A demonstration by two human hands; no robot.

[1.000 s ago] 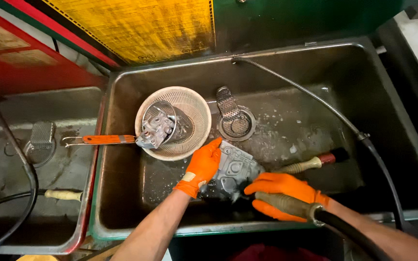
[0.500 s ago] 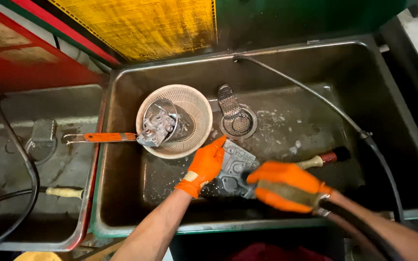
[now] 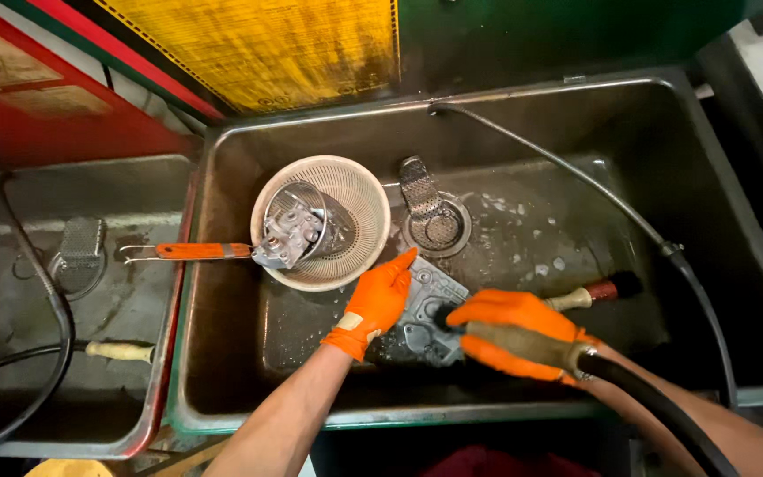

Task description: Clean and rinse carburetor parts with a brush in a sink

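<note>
Left hand (image 3: pixel 380 300), gloved orange, presses flat on the grey metal casting (image 3: pixel 430 311) lying wet on the sink (image 3: pixel 735 291) floor just below the drain (image 3: pixel 435 226), while my right hand (image 3: pixel 514 334) is clamped around the hose nozzle (image 3: pixel 523 343) aimed at it. One part (image 3: pixel 291 233) already sits in the strainer basket (image 3: pixel 321 221) left of the drain; this casting looks mid-wash, not yet moved there.

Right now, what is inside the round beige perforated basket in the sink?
The round beige perforated basket holds a wire strainer with a grey metal part in it; whatever lies beneath them is covered.
</note>
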